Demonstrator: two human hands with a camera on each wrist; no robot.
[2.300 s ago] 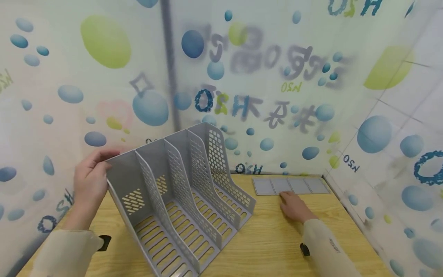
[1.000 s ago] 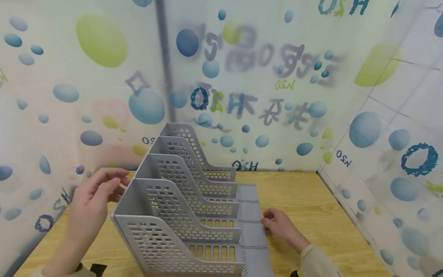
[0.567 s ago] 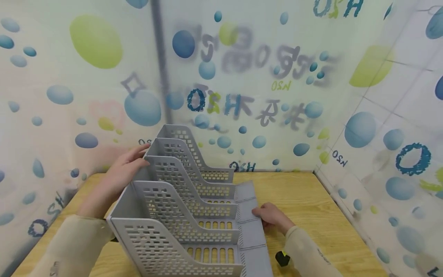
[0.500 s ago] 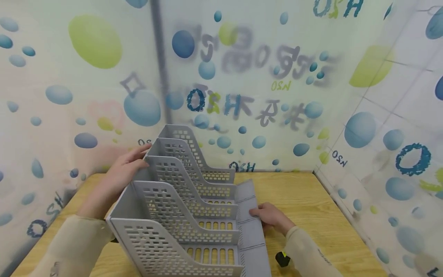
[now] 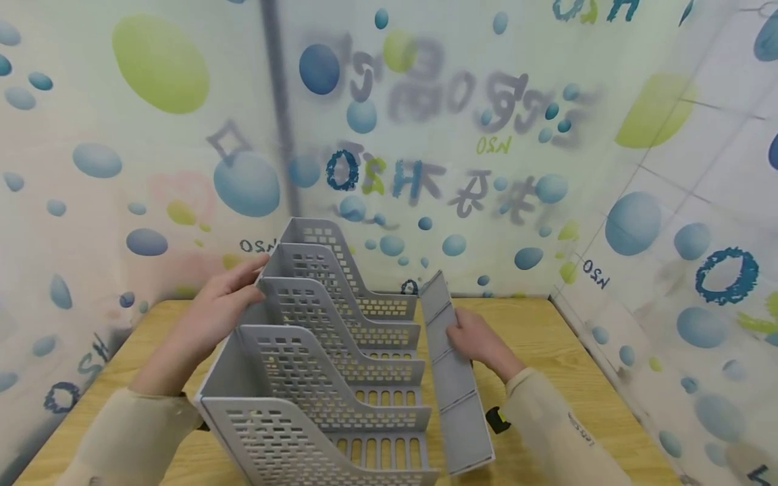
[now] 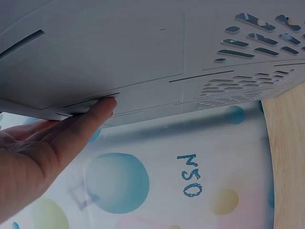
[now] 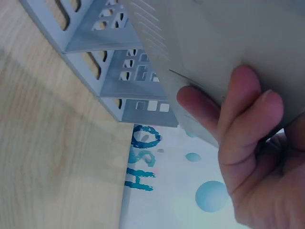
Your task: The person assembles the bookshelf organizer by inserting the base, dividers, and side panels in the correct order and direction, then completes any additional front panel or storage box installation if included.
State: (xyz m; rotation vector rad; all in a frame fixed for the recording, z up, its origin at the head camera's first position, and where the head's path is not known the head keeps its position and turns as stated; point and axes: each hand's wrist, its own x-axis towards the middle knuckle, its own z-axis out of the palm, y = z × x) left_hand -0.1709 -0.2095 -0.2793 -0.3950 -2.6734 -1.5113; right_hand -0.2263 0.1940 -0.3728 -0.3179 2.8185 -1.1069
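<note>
A grey plastic file holder (image 5: 340,385) with perforated dividers and slotted floors stands on the wooden table. My left hand (image 5: 215,310) holds it by the top edge of its back, thumb at the rim. In the left wrist view, a finger (image 6: 102,107) lies against the outside of the back panel (image 6: 124,52). My right hand (image 5: 480,337) grips a long flat grey panel (image 5: 452,385) by its right long edge, thumb in front. Other fingers (image 7: 243,86) press its rear face in the right wrist view. The panel is tilted up beside the holder's low front.
Bare wooden table (image 5: 547,337) shows to the right of the panel. A patterned curtain (image 5: 389,135) with blue and green spots hangs along the back and left. A similarly printed wall (image 5: 699,270) borders the table's right side.
The holder has come upright on the table, and my left hand has shifted along its back edge. My right hand has brought the panel from the far right to the holder's front and raised it.
</note>
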